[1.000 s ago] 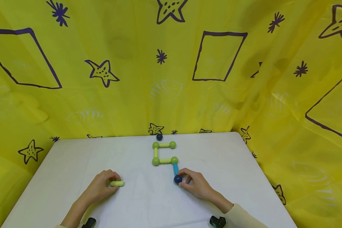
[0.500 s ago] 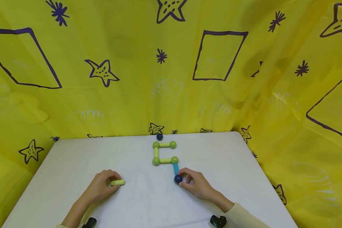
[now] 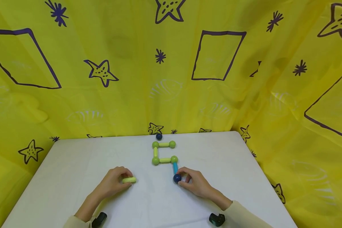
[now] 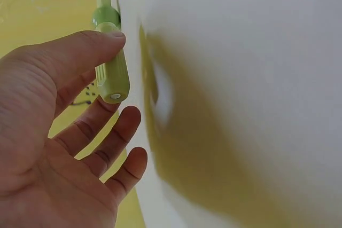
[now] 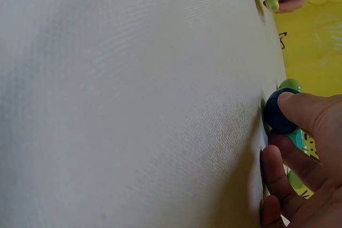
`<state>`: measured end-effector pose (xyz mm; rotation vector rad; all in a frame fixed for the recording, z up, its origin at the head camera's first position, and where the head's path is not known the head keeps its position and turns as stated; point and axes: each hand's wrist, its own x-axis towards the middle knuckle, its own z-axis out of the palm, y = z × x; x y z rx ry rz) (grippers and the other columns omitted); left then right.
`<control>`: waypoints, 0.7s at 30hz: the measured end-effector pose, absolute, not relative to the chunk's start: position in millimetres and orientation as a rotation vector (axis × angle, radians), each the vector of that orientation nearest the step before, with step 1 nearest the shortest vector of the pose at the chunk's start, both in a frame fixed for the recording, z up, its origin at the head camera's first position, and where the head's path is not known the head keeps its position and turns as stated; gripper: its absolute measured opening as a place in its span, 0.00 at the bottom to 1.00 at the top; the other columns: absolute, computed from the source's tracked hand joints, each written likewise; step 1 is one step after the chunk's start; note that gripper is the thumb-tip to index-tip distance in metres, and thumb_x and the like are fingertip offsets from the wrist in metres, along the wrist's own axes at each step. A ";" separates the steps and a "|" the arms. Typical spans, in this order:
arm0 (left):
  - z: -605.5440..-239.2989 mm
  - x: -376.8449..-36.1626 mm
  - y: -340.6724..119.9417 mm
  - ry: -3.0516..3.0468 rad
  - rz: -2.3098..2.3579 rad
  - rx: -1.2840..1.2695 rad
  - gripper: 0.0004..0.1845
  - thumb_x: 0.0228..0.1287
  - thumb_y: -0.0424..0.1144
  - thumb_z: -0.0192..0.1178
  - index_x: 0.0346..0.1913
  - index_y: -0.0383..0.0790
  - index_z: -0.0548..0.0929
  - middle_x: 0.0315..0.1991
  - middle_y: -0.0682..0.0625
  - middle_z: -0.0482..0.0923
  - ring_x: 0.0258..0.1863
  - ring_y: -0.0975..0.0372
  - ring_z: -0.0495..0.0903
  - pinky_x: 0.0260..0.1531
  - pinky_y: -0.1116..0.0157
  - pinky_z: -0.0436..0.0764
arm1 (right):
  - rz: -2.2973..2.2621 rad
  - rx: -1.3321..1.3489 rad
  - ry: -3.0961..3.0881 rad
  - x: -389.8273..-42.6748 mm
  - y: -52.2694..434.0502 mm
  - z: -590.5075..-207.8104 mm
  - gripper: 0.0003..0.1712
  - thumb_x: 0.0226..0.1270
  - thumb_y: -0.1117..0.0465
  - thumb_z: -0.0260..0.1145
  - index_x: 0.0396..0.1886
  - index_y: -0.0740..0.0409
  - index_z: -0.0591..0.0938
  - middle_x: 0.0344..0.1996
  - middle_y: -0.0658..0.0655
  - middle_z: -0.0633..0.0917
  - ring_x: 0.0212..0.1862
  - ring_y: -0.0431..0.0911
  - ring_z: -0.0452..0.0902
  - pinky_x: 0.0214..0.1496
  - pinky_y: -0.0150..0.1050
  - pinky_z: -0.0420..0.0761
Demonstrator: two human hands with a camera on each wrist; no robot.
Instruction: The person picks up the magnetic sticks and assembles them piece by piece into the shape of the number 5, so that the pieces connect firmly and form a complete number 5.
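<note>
On the white table (image 3: 74,158) lies a flat figure of green balls and light green rods (image 3: 164,152), with a blue rod (image 3: 175,167) running down from its lower right ball. My right hand (image 3: 192,182) pinches the dark blue ball (image 3: 177,178) at that rod's near end; the ball (image 5: 279,111) shows under my thumb in the right wrist view. My left hand (image 3: 114,183) pinches a loose light green rod (image 3: 129,180) to the left of the figure, seen end-on (image 4: 111,77) in the left wrist view.
A second dark blue ball (image 3: 159,136) sits at the table's far edge, just behind the figure. Yellow cloth with purple stars and shapes (image 3: 171,69) hangs behind and to the right. The table's right edge (image 3: 262,171) falls off to the cloth.
My left hand has slid the light green rod to the right, closer to the figure. The right hand stays on the dark blue ball.
</note>
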<state>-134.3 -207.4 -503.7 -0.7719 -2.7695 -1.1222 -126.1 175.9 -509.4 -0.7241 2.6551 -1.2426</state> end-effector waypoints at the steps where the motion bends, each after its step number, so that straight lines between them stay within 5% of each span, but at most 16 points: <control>1: -503.0 -135.4 -203.8 -2.772 -1.122 -0.781 0.13 0.52 0.32 0.79 0.37 0.48 0.87 0.33 0.62 0.81 0.34 0.66 0.76 0.38 0.64 0.77 | -1.238 -0.723 2.656 -126.2 176.1 -509.6 0.18 0.68 0.61 0.74 0.56 0.51 0.82 0.49 0.51 0.87 0.34 0.37 0.76 0.37 0.32 0.77; 21: -498.5 -158.8 -138.0 -2.808 -1.124 -0.976 0.11 0.53 0.32 0.77 0.39 0.45 0.87 0.31 0.60 0.79 0.34 0.63 0.75 0.39 0.64 0.74 | -1.263 -0.733 2.661 -127.2 177.3 -512.1 0.18 0.68 0.60 0.74 0.56 0.50 0.82 0.49 0.50 0.87 0.34 0.37 0.76 0.37 0.32 0.76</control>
